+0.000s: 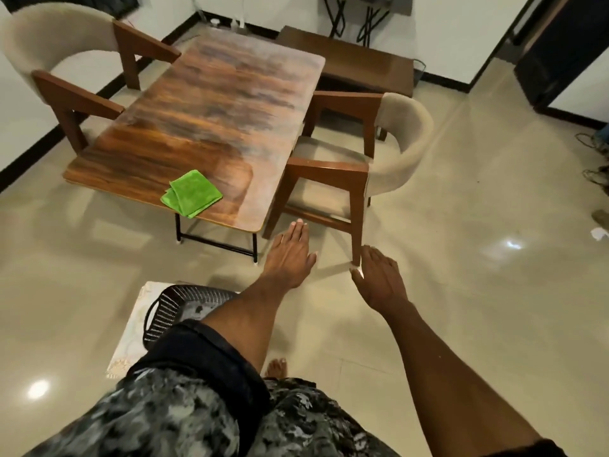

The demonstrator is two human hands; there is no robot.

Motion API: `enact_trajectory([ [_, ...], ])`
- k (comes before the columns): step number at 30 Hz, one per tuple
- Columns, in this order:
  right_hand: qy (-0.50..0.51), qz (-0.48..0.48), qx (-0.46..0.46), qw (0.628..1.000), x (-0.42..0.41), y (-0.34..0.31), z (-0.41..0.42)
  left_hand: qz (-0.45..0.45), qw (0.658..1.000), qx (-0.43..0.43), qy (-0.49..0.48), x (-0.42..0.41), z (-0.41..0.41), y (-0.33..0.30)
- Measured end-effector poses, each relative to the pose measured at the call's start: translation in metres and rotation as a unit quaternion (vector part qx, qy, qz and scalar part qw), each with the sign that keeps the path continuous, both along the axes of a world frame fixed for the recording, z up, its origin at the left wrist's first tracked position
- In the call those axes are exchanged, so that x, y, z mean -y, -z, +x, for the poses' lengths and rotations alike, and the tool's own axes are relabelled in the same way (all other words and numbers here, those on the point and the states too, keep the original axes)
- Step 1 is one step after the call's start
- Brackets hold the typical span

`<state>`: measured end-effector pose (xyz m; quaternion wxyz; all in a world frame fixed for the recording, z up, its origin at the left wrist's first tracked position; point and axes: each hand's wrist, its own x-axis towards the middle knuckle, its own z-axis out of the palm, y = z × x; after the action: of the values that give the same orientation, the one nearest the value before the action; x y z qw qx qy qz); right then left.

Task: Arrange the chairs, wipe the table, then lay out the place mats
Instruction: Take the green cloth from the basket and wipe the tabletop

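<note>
Table in the middle, a chair on each long side

The folded cloth (191, 193) lies on the table (211, 117) at its near end. One chair (349, 159) stands at the table's right side, another chair (66, 70) at its left. A bench (349, 57) sits beyond the far right corner, against the wall. On the floor before the table's near end a basket (179, 308) rests on a mat (138, 324).
</note>
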<state>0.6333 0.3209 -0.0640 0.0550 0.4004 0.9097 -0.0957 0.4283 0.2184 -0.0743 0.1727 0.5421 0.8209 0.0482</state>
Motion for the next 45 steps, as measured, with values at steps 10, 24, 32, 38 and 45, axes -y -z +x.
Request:
enact_trajectory([
  [10, -0.148, -0.035, 0.012, 0.988, -0.062, 0.013, -0.117, -0.023, 0.990, -0.011, -0.139, -0.020, -0.076, 0.025],
  [24, -0.348, -0.087, 0.033, 0.933, -0.165, 0.044, -0.258, -0.046, 0.939, 0.006, -0.341, -0.062, -0.132, 0.033],
  [32, -0.443, -0.103, 0.072, 0.887, -0.156, 0.069, -0.314, -0.069, 0.895, 0.058, -0.438, -0.047, -0.143, 0.065],
  [38, -0.478, -0.068, 0.101, 0.870, -0.162, 0.079, -0.362, -0.049, 0.848, 0.114, -0.515, -0.052, -0.167, 0.096],
  [45, -0.545, -0.059, 0.065, 0.834, -0.119, 0.122, -0.479, -0.013, 0.800, 0.102, -0.592, -0.028, -0.201, 0.146],
])
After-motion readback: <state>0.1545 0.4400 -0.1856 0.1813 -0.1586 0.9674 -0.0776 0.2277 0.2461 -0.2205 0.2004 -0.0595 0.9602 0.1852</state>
